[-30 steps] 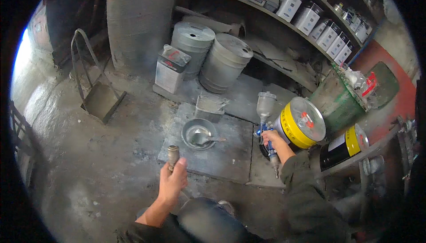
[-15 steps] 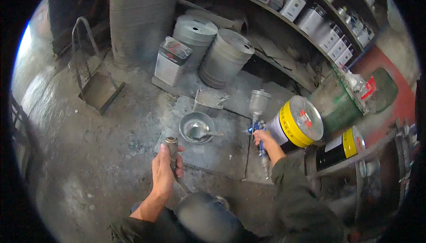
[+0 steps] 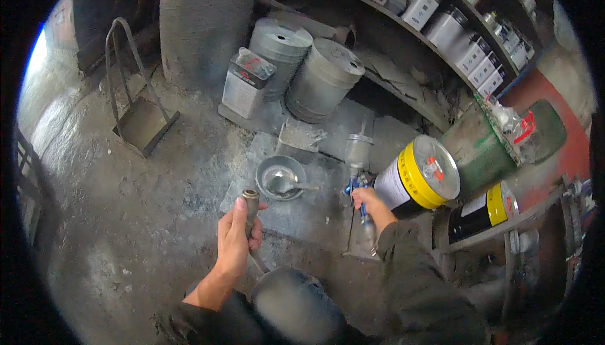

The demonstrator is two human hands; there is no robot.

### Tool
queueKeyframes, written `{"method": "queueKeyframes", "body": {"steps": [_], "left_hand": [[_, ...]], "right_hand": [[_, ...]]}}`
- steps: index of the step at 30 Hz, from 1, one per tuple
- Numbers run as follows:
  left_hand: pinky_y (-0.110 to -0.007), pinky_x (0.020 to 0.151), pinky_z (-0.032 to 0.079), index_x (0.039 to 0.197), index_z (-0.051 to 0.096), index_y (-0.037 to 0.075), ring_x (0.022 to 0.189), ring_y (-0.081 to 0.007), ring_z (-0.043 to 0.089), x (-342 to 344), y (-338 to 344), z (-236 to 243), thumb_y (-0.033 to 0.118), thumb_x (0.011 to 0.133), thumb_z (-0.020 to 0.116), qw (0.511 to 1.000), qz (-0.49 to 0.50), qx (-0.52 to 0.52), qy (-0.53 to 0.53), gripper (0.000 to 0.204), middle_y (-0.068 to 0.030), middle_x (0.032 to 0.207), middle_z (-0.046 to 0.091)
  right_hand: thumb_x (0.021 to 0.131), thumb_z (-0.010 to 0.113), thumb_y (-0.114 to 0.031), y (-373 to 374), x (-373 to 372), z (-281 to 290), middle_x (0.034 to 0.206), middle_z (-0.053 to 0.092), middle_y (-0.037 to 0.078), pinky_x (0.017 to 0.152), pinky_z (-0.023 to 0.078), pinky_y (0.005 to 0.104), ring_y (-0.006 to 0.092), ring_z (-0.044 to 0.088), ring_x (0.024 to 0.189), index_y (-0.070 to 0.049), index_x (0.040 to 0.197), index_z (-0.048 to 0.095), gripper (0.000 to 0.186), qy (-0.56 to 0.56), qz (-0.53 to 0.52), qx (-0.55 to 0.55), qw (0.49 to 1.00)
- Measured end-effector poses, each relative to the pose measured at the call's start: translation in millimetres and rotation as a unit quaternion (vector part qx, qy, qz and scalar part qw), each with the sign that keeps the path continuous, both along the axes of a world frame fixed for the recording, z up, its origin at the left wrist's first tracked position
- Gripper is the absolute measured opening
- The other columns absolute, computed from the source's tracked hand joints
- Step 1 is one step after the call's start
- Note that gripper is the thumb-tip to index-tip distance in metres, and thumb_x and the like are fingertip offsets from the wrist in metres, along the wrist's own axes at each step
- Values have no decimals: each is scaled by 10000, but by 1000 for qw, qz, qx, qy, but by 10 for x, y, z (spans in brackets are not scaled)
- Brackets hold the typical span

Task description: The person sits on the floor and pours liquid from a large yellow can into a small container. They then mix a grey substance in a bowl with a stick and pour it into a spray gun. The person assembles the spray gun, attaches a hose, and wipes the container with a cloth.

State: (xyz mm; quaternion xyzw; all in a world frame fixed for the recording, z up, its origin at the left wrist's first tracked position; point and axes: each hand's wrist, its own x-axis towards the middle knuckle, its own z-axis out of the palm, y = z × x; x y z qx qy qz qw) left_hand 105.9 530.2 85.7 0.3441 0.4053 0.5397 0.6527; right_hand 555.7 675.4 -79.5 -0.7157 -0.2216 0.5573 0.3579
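My left hand (image 3: 234, 238) is closed round an air hose coupling (image 3: 251, 201), its brass-coloured open end pointing up and the hose running down toward my lap. In my right hand (image 3: 373, 206) is a blue spray gun (image 3: 357, 187), gripped by its handle. A grey metal paint cup (image 3: 359, 149) sits on top of the gun, and a fitting hangs below the handle. The coupling and the gun are apart. Between my hands and farther off stands a grey bowl (image 3: 265, 184) with a scoop-like tool (image 3: 290, 186) lying in it.
Beyond the bowl are a dusty box (image 3: 297, 138), a rectangular can (image 3: 242, 93) and two metal drums (image 3: 322, 83). A yellow-banded drum (image 3: 409, 171) stands close to the gun's right, near a green bin (image 3: 476, 146). A handled metal dustpan (image 3: 145, 124) lies at left. Shelves (image 3: 391, 20) hold several cans.
My right hand has moved slightly left with the spray gun, whose cup now sits lower and farther left. The left hand keeps its hold on the coupling. The view has shifted slightly.
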Motion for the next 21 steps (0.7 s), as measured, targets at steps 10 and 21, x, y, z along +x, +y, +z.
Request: {"method": "queueKeyframes", "body": {"steps": [10, 21], "left_hand": [[-232, 454, 309, 1185, 582, 10, 489, -63, 366, -32, 36, -1, 501, 1044, 359, 999, 18, -22, -26, 557, 14, 593, 426], [-243, 469, 340, 1034, 638, 6, 517, -70, 421, 57, 102, -299, 467, 1022, 464, 990, 61, -75, 106, 493, -1, 621, 486]], "right_hand": [[753, 653, -46, -94, -168, -69, 559, 490, 24, 400, 395, 318, 156, 476, 421, -63, 632, 514, 186, -86, -4, 62, 994], [775, 643, -46, -168, -258, -191, 559, 487, 22, 377, 361, 317, 143, 433, 407, -49, 702, 567, 105, -15, -18, 77, 997]]}}
